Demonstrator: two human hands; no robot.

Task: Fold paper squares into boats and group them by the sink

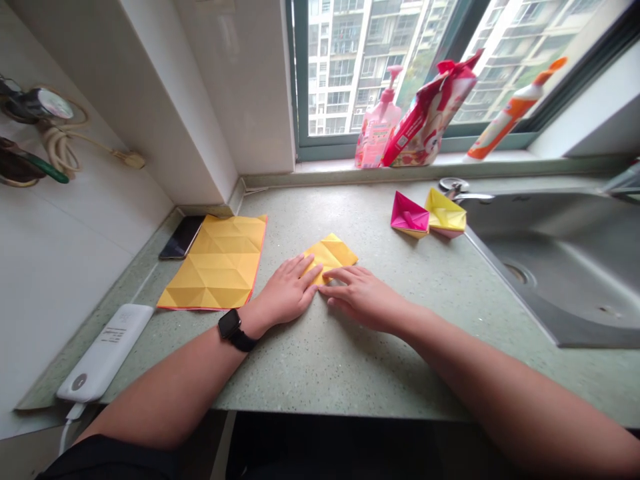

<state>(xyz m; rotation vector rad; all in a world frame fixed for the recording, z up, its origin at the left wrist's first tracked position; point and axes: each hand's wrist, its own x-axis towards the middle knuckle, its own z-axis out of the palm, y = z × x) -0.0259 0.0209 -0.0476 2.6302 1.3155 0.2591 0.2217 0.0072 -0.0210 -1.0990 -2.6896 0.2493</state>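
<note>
Hands: left hand (287, 290) and right hand (363, 298) just apart, fingertips pressing the folded yellow paper (330, 257) on the table (345, 373).
Left: creased yellow sheet (217, 263) nearby, a strip of table between.
Ahead right: pink origami boat (410, 215) touching yellow origami boat (445, 212), near the steel sink (550, 267).
Front: open table to its edge.

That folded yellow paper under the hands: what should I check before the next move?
Left hand and right hand touching the folded yellow paper: ok.
Paper lying flat on the speckled counter: ok.
Paper's edges lined up: cannot tell, the fingers cover part of them.
Creased yellow sheet apart from the hands: ok.
Pink paper boat and yellow paper boat apart from the hands: ok.
Steel sink dry: cannot tell.
</note>
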